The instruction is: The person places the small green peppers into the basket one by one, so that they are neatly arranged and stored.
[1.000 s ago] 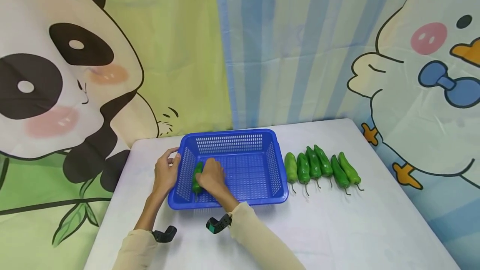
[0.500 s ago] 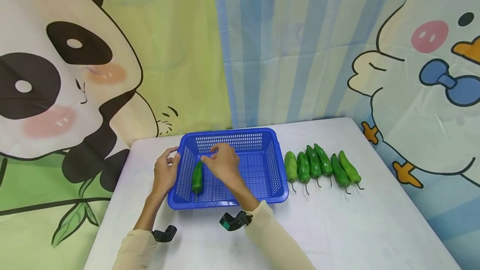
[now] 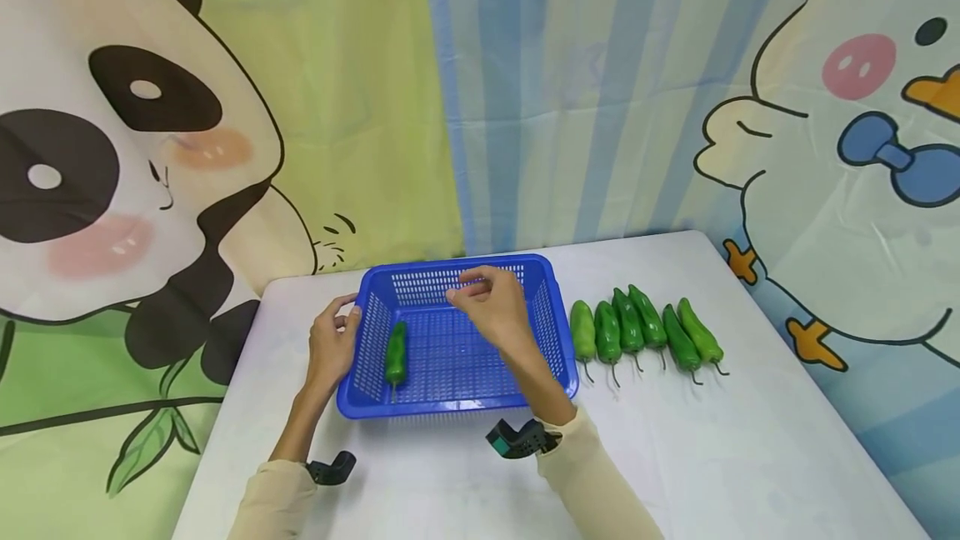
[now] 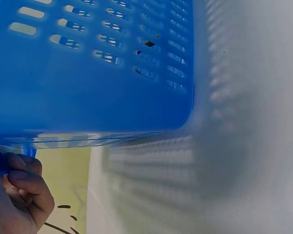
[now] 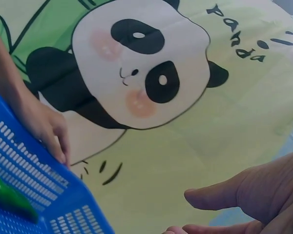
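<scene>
A blue plastic basket (image 3: 456, 405) with slotted walls stands on the white table. Inside it, along the left wall, lies one green pepper (image 3: 396, 354) with its stem toward the near side. My left hand (image 3: 330, 344) holds the basket's left rim; in the left wrist view, bent fingers (image 4: 31, 183) hook at the rim. Above the basket's right half, my right hand (image 3: 497, 307) is raised with nothing in it, thumb and fingers apart. The right wrist view shows that thumb (image 5: 215, 196) away from the basket.
Right of the basket, several green peppers (image 3: 630, 327) lie side by side on the white table (image 3: 675, 457), stems toward the near side. A cartoon-printed cloth (image 3: 375, 107) hangs behind the table.
My right hand has let go of the pepper at the basket's left side, then risen and moved right. The pepper stays in the basket. My left hand has kept its place.
</scene>
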{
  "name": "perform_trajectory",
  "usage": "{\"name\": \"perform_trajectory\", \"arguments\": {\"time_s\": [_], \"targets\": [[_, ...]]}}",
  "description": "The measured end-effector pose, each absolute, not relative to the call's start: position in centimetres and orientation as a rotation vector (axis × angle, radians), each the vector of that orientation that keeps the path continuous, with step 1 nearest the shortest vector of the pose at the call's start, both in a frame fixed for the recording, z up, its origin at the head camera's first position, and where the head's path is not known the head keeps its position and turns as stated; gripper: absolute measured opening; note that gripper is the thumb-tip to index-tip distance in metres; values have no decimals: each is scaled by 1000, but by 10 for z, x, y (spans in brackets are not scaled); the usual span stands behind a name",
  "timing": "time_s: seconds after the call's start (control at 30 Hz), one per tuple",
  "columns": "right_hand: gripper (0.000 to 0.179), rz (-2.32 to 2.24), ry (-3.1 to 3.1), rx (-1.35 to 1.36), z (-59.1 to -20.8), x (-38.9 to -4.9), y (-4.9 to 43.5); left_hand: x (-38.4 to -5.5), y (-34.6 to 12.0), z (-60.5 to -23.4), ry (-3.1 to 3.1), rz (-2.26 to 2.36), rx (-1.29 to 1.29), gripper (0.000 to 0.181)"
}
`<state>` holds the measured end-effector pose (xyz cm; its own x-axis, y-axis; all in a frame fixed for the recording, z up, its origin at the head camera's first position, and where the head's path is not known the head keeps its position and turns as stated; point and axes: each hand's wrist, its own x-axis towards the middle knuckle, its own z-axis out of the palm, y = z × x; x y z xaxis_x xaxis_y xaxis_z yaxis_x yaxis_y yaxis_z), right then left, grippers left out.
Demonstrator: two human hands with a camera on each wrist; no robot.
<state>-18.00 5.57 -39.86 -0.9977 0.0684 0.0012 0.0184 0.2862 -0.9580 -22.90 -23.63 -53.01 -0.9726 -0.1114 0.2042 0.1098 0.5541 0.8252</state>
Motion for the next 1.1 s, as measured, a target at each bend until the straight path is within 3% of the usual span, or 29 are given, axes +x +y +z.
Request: {"name": "perform_trajectory", "arguments": {"time_s": [0.73, 1.1], "targets": [[31, 1836, -2321, -311, -402, -174, 144, -227, -235, -530, -2562, -1387, 10, 39], [35, 1683, -2278, -475, -412, -176, 164, -228, -236, -531, -2558, -1381, -1, 39]]}}
